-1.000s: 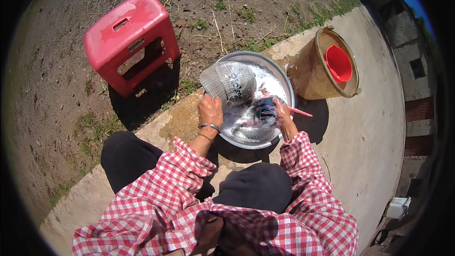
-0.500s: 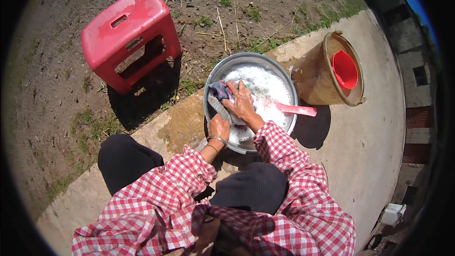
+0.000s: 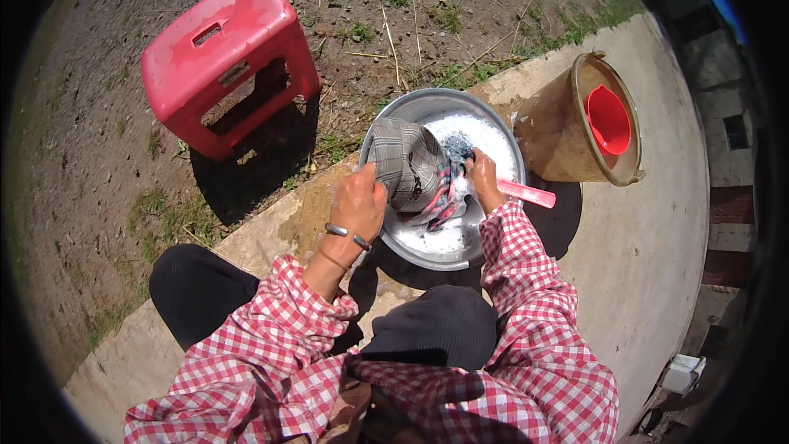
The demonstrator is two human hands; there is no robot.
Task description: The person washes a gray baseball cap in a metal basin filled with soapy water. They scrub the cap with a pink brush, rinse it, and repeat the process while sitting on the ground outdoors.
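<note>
A round grey metal basin (image 3: 388, 240) holds water with white suds (image 3: 477, 127). Over its left side, my left hand (image 3: 359, 201) grips the edge of a grey checked cloth piece (image 3: 404, 156), rounded like a cap, with a dark mark on it. Joined to it or bunched against it is a multicoloured plaid cloth (image 3: 446, 193) in red, blue and black; I cannot tell which. My right hand (image 3: 485, 177) pinches the dark wet end of that plaid cloth above the suds. A pinkish-red handle (image 3: 528, 193) rests across the basin's right rim, its inner end hidden by my right hand.
A red plastic stool (image 3: 230, 49) stands on the dirt at upper left. Right of the basin is a tan bucket (image 3: 555, 127) with a red scoop (image 3: 608, 119) in it. The basin sits on a concrete strip (image 3: 641, 238); dark-clad knees (image 3: 431, 325) are close to its near side.
My hands have moved apart, the left toward me and the right rightward. The grey checked cloth has been lifted and spread out from the bunch in the suds.
</note>
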